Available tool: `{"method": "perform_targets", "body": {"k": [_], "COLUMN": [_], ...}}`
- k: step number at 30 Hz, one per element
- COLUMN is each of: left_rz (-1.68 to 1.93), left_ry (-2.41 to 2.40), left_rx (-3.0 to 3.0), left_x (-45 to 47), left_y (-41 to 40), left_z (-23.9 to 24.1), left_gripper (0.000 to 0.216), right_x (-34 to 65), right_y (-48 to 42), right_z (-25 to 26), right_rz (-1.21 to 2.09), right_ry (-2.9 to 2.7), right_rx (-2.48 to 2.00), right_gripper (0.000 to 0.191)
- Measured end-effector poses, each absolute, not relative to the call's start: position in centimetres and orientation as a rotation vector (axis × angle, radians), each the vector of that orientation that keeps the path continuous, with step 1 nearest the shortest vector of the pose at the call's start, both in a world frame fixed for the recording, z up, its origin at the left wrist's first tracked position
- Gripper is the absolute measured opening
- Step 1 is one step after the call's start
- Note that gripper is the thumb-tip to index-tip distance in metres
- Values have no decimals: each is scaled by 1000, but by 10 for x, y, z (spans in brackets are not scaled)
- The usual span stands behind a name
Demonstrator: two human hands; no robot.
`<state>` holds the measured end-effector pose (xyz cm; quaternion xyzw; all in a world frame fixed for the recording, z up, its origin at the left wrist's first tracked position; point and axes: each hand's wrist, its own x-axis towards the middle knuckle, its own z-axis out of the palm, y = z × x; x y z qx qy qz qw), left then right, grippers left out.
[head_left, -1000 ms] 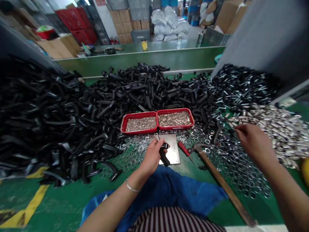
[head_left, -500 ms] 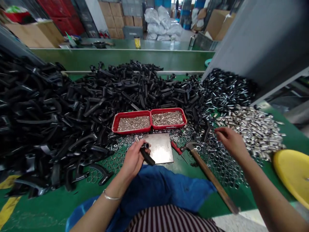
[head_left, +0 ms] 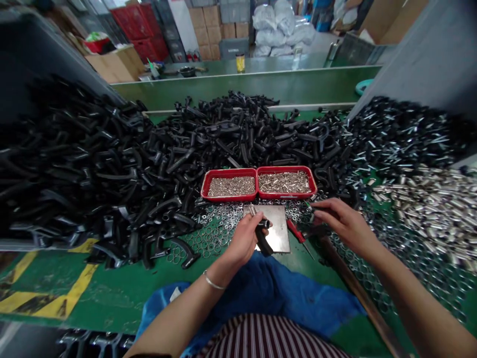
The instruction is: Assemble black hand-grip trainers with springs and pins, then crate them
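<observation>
My left hand (head_left: 246,237) is closed around a black curved plastic handle (head_left: 264,243), whose round socket faces up. A coil spring (head_left: 253,211) stands out above the thumb of that hand. Beneath them lies a flat metal plate (head_left: 281,233). To the right, my right hand (head_left: 343,221) is pinched on a small metal part (head_left: 312,213), too small to name. It hovers above the head of a wooden-handled hammer (head_left: 357,293), beside a red screwdriver (head_left: 295,230).
Two red trays (head_left: 229,198) of small metal pieces stand behind the plate. Black handles (head_left: 149,164) pile up left and behind. Metal rings (head_left: 212,231) lie scattered around. Silver cylinders (head_left: 432,204) and black-headed pins (head_left: 406,129) are heaped at right.
My right hand has moved left from beside the silver cylinders toward the plate, with a small metal part now in its fingers. My left hand keeps the handle. The view has turned left.
</observation>
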<state>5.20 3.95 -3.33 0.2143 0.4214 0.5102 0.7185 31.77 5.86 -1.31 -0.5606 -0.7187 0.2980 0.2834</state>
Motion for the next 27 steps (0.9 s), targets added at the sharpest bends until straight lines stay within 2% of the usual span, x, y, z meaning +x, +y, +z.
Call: {"method": "perform_targets", "body": {"k": [3, 7, 15, 20, 22, 27], "left_rz": [1151, 1176, 1165, 1086, 1098, 1141], "left_ry": [930, 914, 1042, 1041, 1103, 1322], "left_rx": [495, 501, 638, 710, 803, 1196], "left_x": [58, 61, 53, 48, 46, 39], "left_y": [42, 41, 39, 35, 36, 41], "left_z": [-34, -30, -31, -26, -21, -16], "left_gripper": [37, 39, 36, 33, 31, 25], "right_x": [263, 219, 220, 225, 221, 200], "right_y": [38, 26, 27, 30, 32, 35], "right_z": [-4, -11, -22, -15, -12, -15], "right_rz": [1194, 1256, 862, 773, 874, 1512], "right_ry": [-1494, -1351, -1795, -2094, -2065, -1584], "right_rx": [-1297, -1229, -1338, -1051, -1041, -1200], "right_gripper": [32, 28, 16, 17, 15, 23]}}
